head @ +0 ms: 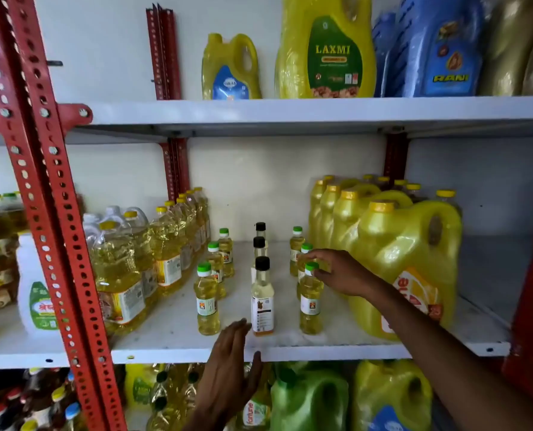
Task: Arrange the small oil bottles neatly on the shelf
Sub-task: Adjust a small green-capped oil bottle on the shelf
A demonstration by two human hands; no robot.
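Small oil bottles stand in three rows on the white middle shelf (pixel 290 349). The left row has green caps, with its front bottle (pixel 207 303) nearest me. The middle row has black caps, led by a labelled bottle (pixel 262 301). The right row has green caps; my right hand (pixel 336 272) pinches the cap of its front bottle (pixel 310 303) with the fingertips. My left hand (pixel 231 362) hovers flat at the shelf's front edge, fingers together and extended, holding nothing.
Large clear oil bottles (pixel 119 275) crowd the left of the small rows and big yellow jugs (pixel 405 262) the right. A red perforated upright (pixel 50 213) stands at the left. More jugs fill the upper shelf (pixel 324 48) and the lower shelf (pixel 311 399).
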